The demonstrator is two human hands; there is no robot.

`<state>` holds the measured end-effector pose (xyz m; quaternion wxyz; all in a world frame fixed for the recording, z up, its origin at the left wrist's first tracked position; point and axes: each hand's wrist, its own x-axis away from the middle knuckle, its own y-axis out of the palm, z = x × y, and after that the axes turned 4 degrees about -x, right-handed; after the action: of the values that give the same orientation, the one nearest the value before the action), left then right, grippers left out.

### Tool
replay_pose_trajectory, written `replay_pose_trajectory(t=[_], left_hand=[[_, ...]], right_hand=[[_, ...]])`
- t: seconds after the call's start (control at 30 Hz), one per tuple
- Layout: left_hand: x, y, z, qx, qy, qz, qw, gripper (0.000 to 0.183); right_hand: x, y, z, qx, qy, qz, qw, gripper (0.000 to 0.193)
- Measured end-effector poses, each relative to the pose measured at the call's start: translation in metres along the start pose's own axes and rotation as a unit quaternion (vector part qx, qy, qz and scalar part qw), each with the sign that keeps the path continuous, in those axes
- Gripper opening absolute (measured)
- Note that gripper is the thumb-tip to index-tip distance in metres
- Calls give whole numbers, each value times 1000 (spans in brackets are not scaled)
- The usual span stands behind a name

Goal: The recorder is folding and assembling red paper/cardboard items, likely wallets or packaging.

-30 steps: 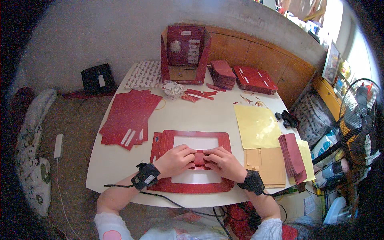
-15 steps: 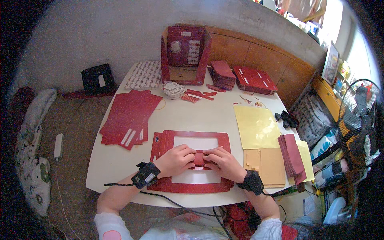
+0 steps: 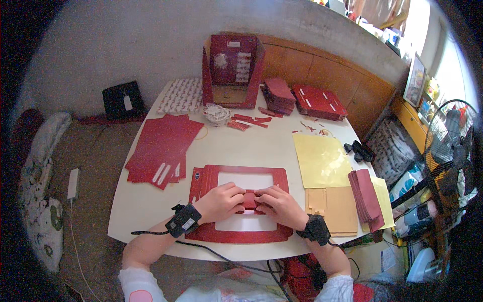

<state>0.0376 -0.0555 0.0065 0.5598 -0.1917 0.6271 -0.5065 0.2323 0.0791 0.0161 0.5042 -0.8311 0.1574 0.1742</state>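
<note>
1. Both hands are at centre: the left hand (image 3: 221, 201) and the right hand (image 3: 279, 205) each pinch an end of a small red piece (image 3: 249, 200), fingertips almost meeting. That's the grip, closed on both sides.
2. And where's that piece? Across the middle of a red-framed sheet (image 3: 251, 236), near the front edge of the worktop (image 3: 241, 143). Whether its white middle is a panel or an opening, I can't tell.
3. Here's the risk: uneven pressure could skew the small piece, and a hard pull from either side could crease or tear it.
4. Watch the layers! More red card shows at the left edge, so the top sheet might slide if the wrists lean on it.
5. The black cable (image 3: 211, 255) along the front could snag a corner if the left arm swings.
6. Now the count: two hands, two black wristbands (image 3: 183, 221), one small piece in the fingers.
7. Further out: one open box (image 3: 254, 83), two red stacks (image 3: 312, 105) at the back, two yellow sheets (image 3: 322, 158), one dark red bundle (image 3: 365, 199).
8. Fanned red sheets (image 3: 161, 143) at left: at least three. Loose red strips (image 3: 244, 121): several, too jumbled to number.
</note>
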Motion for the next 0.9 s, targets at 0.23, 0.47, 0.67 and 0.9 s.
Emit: replay_pose_trajectory(t=[0.23, 0.47, 0.67, 0.9], left_hand=[[-1, -1, 1, 0, 4, -2, 1000, 24], [-1, -2, -1, 0, 3, -1, 1000, 23], [0, 0, 0, -5, 1, -5, 1000, 23], [2, -1, -3, 8, -3, -6, 1000, 23]], right_hand=[[1, 0, 1, 6, -6, 8, 1000, 23], [1, 1, 1, 7, 2, 8, 1000, 23], [2, 3, 3, 7, -1, 9, 1000, 23], [1, -5, 1, -32, 3, 15, 999, 27]])
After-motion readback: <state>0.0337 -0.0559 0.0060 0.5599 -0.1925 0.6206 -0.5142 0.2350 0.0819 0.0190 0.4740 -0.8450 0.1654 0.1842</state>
